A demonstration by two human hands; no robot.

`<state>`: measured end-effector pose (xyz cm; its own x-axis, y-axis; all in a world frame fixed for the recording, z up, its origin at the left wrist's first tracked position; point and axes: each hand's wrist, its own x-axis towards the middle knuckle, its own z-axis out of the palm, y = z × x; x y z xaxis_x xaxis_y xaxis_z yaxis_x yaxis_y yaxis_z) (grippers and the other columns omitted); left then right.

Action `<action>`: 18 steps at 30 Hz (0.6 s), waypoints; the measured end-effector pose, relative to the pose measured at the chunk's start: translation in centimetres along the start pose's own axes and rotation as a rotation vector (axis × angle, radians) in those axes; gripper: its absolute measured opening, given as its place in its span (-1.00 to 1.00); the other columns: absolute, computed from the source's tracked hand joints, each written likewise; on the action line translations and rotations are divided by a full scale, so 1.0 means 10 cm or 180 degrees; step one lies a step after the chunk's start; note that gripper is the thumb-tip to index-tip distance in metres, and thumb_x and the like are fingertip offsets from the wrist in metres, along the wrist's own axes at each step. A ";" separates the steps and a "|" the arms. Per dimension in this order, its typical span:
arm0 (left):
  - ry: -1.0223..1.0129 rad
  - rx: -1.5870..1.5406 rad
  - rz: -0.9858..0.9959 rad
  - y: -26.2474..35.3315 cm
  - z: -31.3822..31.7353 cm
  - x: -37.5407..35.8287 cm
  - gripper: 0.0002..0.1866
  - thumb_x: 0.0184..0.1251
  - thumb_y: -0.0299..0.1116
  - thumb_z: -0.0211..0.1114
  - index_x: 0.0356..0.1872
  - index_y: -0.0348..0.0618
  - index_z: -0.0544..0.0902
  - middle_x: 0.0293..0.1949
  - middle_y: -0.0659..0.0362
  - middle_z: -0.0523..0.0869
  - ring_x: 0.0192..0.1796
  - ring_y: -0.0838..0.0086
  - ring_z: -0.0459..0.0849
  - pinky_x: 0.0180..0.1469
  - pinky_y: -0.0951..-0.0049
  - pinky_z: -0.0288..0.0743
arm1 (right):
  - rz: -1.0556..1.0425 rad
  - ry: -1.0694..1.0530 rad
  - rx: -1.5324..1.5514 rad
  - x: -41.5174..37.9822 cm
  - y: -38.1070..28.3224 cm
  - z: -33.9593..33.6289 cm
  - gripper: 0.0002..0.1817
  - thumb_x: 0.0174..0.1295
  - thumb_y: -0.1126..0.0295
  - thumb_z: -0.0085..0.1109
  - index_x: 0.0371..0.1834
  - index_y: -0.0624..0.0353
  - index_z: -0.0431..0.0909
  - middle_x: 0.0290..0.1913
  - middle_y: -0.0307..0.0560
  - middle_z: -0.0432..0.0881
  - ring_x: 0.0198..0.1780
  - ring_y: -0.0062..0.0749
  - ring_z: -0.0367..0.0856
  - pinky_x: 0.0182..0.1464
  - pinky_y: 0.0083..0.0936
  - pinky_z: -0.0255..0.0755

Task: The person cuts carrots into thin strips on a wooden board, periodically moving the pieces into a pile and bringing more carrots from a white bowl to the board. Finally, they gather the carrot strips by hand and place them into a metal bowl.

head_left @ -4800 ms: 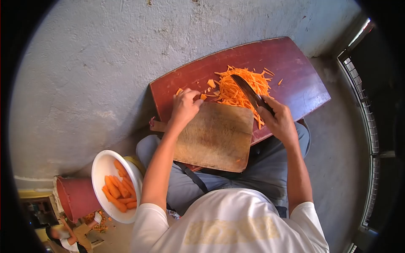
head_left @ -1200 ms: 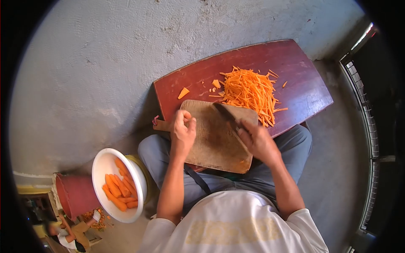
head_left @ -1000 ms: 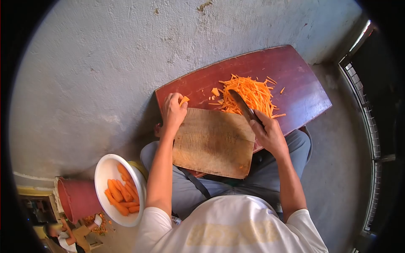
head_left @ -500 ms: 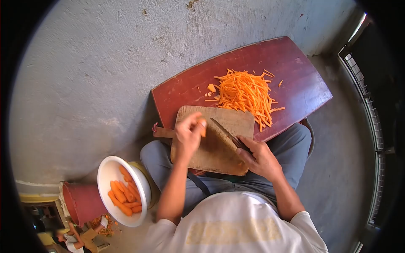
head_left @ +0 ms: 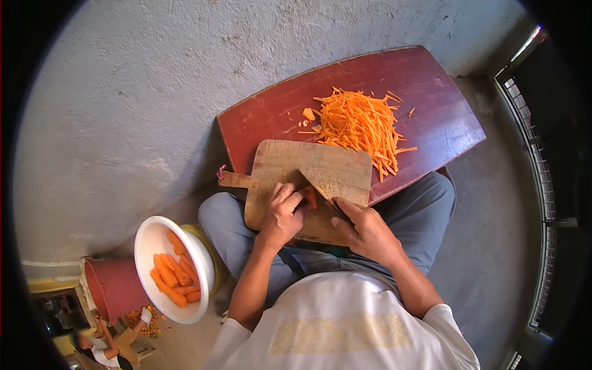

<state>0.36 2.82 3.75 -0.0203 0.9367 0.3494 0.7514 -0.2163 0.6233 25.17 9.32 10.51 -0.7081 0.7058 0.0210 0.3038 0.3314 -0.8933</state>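
Observation:
On the wooden cutting board (head_left: 271, 160), my left hand (head_left: 284, 213) has its fingers closed on a short piece of carrot (head_left: 311, 198). My right hand (head_left: 364, 228) grips a knife (head_left: 316, 186) by its handle, which the fingers mostly cover. The blade slants up and left, right beside the carrot piece; whether it touches cannot be made out. Beyond the board's far edge lies a heap of carrot strips (head_left: 357, 126). A small carrot scrap (head_left: 308, 114) sits left of that heap.
The board rests on a dark red table (head_left: 425, 80) against a grey wall (head_left: 142, 92). At lower left stand a white basin (head_left: 146, 246) holding several peeled carrots (head_left: 166, 269) and a red bucket (head_left: 111, 287). Another person (head_left: 108, 351) is at the far lower left.
My left hand has come down toward me with the carrot piece, onto the board beside the blade. My right hand has shifted slightly left with the knife.

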 end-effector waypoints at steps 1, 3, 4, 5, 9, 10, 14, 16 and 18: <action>0.0138 0.0114 0.0019 -0.04 0.08 -0.02 -0.67 0.30 -0.60 0.59 0.08 -0.23 0.88 0.00 0.02 0.76 0.06 -0.04 0.71 0.17 -0.05 0.63 | -0.0070 -0.0033 -0.0011 0.04 0.01 0.01 -0.53 0.63 0.40 0.35 0.49 0.43 0.61 0.09 0.48 0.83 0.10 0.47 0.84 0.11 0.01 0.71; 0.0416 0.0349 0.0062 -0.07 0.24 -0.01 -0.69 0.30 -0.62 0.58 0.06 -0.23 0.89 -0.02 0.02 0.75 0.03 -0.04 0.70 0.14 -0.07 0.63 | -0.0079 -0.0121 -0.0105 0.10 -0.01 0.01 -0.52 0.63 0.39 0.35 0.49 0.42 0.61 0.11 0.48 0.83 0.10 0.49 0.83 0.11 0.03 0.70; 0.0501 0.0377 0.0097 -0.07 0.27 -0.01 -0.68 0.29 -0.63 0.56 0.07 -0.23 0.89 -0.02 0.02 0.75 0.04 -0.05 0.70 0.14 -0.08 0.62 | -0.0017 -0.0176 -0.0189 0.13 -0.04 0.00 -0.52 0.62 0.39 0.36 0.49 0.41 0.61 0.12 0.48 0.83 0.10 0.50 0.83 0.11 0.04 0.70; 0.0585 0.0403 0.0132 -0.07 0.29 0.00 -0.66 0.27 -0.64 0.54 0.07 -0.23 0.89 -0.02 0.02 0.75 0.05 -0.05 0.70 0.13 -0.09 0.62 | 0.0045 -0.0230 -0.0273 0.14 -0.06 -0.02 -0.51 0.62 0.39 0.36 0.50 0.41 0.61 0.12 0.47 0.83 0.10 0.50 0.82 0.11 0.06 0.70; 0.0319 0.0528 0.0252 -0.06 0.22 -0.04 -0.58 0.19 -0.64 0.48 0.11 -0.24 0.89 0.07 -0.04 0.76 0.10 -0.10 0.69 0.19 -0.10 0.62 | -0.0256 -0.0052 -0.0379 -0.04 -0.04 -0.05 -0.59 0.63 0.39 0.34 0.44 0.28 0.57 -0.07 0.44 0.81 -0.09 0.50 0.81 -0.08 0.18 0.66; 0.0240 0.0585 0.0264 -0.05 0.20 -0.05 -0.56 0.16 -0.63 0.47 0.13 -0.25 0.89 0.11 -0.06 0.75 0.12 -0.11 0.69 0.21 -0.10 0.62 | -0.0176 -0.0086 -0.0441 -0.10 -0.07 -0.07 -0.58 0.63 0.39 0.33 0.45 0.27 0.57 -0.07 0.43 0.82 -0.09 0.50 0.82 -0.08 0.18 0.66; 0.0073 0.0667 0.0335 -0.12 0.24 -0.12 -0.48 0.11 -0.60 0.42 0.20 -0.29 0.86 0.24 -0.14 0.73 0.17 -0.16 0.67 0.31 -0.10 0.62 | 0.0283 -0.0378 -0.0629 -0.24 -0.23 -0.19 -0.49 0.61 0.39 0.37 0.54 0.33 0.58 0.05 0.40 0.83 0.01 0.46 0.84 0.03 0.12 0.72; 0.0092 0.0655 0.0350 -0.14 0.25 -0.11 -0.46 0.11 -0.61 0.40 0.22 -0.32 0.84 0.26 -0.17 0.72 0.17 -0.17 0.66 0.32 -0.11 0.63 | 0.0044 -0.0237 -0.0588 -0.17 -0.21 -0.17 -0.60 0.63 0.39 0.33 0.43 0.28 0.56 -0.06 0.42 0.81 -0.07 0.47 0.83 -0.06 0.18 0.69; 0.0109 0.0644 0.0346 -0.15 0.26 -0.12 -0.45 0.11 -0.62 0.38 0.23 -0.35 0.83 0.24 -0.17 0.72 0.17 -0.18 0.66 0.30 -0.11 0.64 | -0.0157 -0.0190 -0.0566 -0.05 -0.12 -0.12 -0.66 0.64 0.38 0.31 0.35 0.26 0.55 -0.11 0.42 0.81 -0.11 0.48 0.83 -0.11 0.20 0.67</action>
<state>1.02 2.77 0.56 0.0482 0.9003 0.4326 0.8672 -0.2526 0.4291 25.90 9.30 12.10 -0.7598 0.6494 0.0316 0.3718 0.4739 -0.7982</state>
